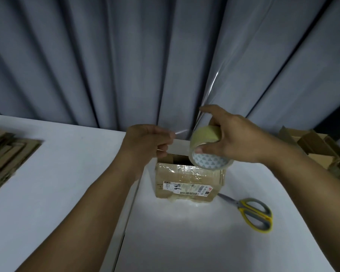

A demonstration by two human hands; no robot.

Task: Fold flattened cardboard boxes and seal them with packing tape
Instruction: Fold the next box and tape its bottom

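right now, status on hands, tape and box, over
Left hand pinches tape end, right hand grips tape roll above cardboard box. Box top shows a gap, not yet sealed. Scissors lie on table right of box, clear of hands.

The cardboard box is matt brown board, its top edge under glossy clear tape, and bears a smooth paper label. Above it, the roll of packing tape is shiny tan plastic; its pulled strip of tape glints clear. Right of the box, the scissors have metal blades and yellow-grey plastic handles. The table beneath is smooth matt white, the curtain behind grey cloth.
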